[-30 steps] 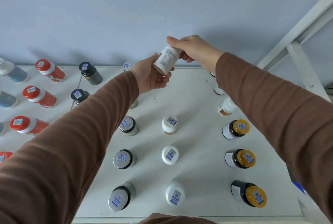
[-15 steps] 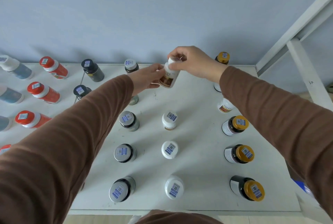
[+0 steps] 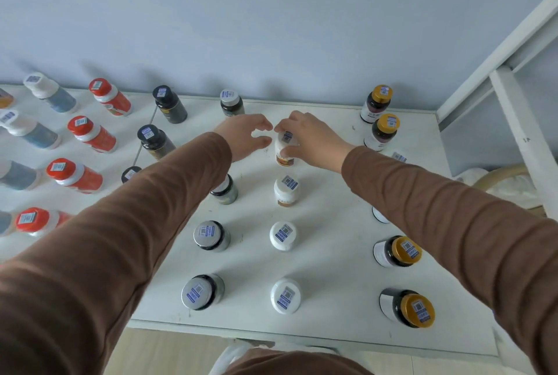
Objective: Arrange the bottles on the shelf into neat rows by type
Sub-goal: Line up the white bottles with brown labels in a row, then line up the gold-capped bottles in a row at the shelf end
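Note:
A small white bottle with a white cap stands upright on the white shelf, at the far end of a column of white-capped bottles. My right hand grips its cap and upper body from the right. My left hand hovers just left of it, fingers curled and apart, holding nothing. A column of silver-capped dark bottles runs on the left, partly hidden under my left sleeve. Gold-capped bottles line the right side.
On the adjoining shelf to the left stand red-capped orange bottles, black-capped bottles and white-capped blue bottles. A blue wall closes the back. A white frame post rises at right. The shelf's front edge is close to my body.
The white bottle went from held tilted in the air between both hands down onto the shelf, upright. My left hand has let go of it and drawn slightly left.

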